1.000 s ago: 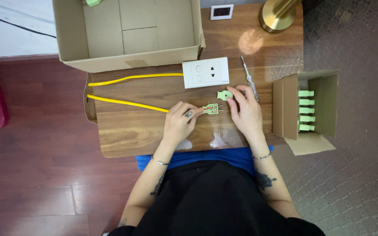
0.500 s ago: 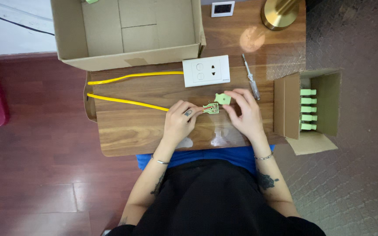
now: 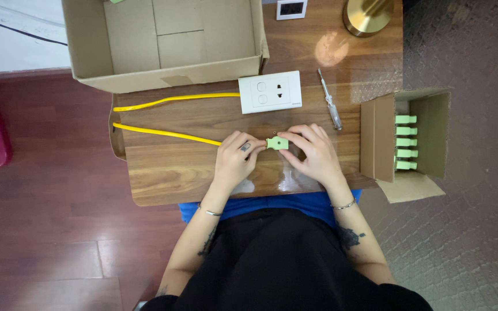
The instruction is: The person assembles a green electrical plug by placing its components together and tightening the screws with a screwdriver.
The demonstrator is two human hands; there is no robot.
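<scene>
A small light-green plug lies between my two hands on the wooden table. My left hand pinches the end of a yellow cable right where it meets the plug. My right hand presses its fingertips on the plug's right side. The cable runs left, loops off the table's edge and returns to a white wall socket plate further back.
A large open cardboard box stands at the back. A screwdriver lies right of the socket plate. A small open carton with several green plugs sits at the right edge. A brass lamp base is at the back right.
My right hand brought a green piece from slightly above down and left onto the part at the cable end. The two now sit joined as one plug between my fingers.
</scene>
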